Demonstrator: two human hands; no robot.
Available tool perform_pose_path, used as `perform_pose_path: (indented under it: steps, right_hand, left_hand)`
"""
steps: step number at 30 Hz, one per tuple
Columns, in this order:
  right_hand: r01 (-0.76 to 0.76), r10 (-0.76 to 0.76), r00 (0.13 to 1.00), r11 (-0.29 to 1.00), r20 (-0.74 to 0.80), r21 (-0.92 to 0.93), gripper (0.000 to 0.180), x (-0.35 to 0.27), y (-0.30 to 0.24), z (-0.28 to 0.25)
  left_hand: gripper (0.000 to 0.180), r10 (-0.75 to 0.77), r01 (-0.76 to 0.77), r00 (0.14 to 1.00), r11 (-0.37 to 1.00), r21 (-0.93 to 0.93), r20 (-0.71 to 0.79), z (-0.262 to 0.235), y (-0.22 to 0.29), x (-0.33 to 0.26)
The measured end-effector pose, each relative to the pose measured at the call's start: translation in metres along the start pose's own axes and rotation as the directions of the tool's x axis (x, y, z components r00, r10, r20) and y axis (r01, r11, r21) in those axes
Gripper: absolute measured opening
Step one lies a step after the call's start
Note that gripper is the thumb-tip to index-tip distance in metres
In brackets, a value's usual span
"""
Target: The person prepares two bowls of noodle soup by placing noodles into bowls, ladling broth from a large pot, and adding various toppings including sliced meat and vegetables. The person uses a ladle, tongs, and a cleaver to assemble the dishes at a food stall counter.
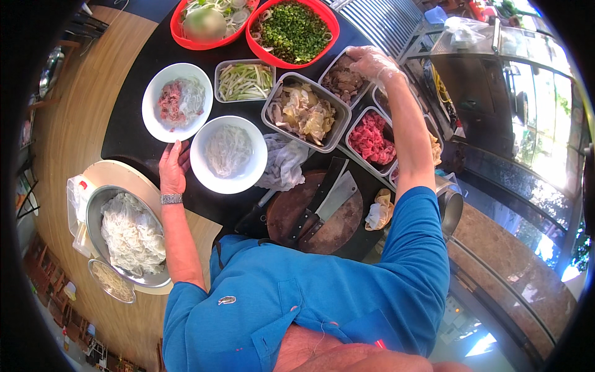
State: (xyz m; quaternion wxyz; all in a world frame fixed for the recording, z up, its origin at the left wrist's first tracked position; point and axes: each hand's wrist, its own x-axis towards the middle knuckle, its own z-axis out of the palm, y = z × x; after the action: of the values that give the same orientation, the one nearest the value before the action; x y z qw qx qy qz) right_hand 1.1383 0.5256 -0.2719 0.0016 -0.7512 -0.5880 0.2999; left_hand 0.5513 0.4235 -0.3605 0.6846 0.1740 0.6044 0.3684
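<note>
My right hand (373, 63), in a clear plastic glove, reaches into a metal container of brownish sliced meat (342, 80), its fingers bent down onto the slices. My bare left hand (174, 166), a watch on the wrist, has its fingers stretched out at the near rim of a white bowl (150, 118) holding noodles and pinkish meat. Beside that hand stands a second white bowl (199, 167) with only pale noodles (229, 150). Between my arms is a metal container of pale yellowish meat pieces (304, 115). Raw red meat (372, 139) fills another container under my right forearm.
Two red bowls, one of chopped green herbs (291, 31), stand at the far side, near a tray of green-white strips (245, 82). Knives (331, 201) lie on a round board (282, 214) beside a crumpled cloth (284, 162). A noodle basin (130, 232) is at left.
</note>
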Motion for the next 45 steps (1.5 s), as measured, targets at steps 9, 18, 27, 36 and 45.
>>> perform_pose_path:
  steps: [9, 18, 27, 36, 45]
  right_hand:
    - [0.049, -0.063, 0.998, 0.932, -0.026, -0.359, 0.028, -0.020, 0.012, 0.002]
    - [0.138, -0.140, 0.989, 0.771, 0.047, -0.621, 0.043, -0.039, -0.008, 0.024]
    - [0.182, -0.193, 0.979, 0.670, 0.068, -0.719, 0.028, -0.040, -0.005, 0.023]
    - [0.124, -0.129, 0.991, 0.793, 0.034, -0.597, 0.025, -0.044, -0.002, 0.010]
    - [0.148, -0.156, 0.986, 0.710, 0.051, -0.689, 0.026, -0.048, -0.007, 0.027]
  left_hand:
    - [0.048, 0.014, -0.014, 1.000, 1.000, 0.007, -0.012, 0.003, -0.003, 0.003]
    - [0.051, -0.001, 0.000, 0.999, 1.000, -0.013, -0.044, -0.001, -0.007, 0.001]
    - [0.051, 0.038, -0.039, 0.998, 0.999, -0.020, -0.047, 0.001, -0.008, -0.003]
    - [0.050, 0.049, -0.049, 0.997, 0.999, 0.002, -0.059, 0.005, -0.010, -0.006]
    - [0.050, 0.049, -0.049, 0.998, 0.999, 0.005, -0.045, 0.007, -0.012, -0.006]
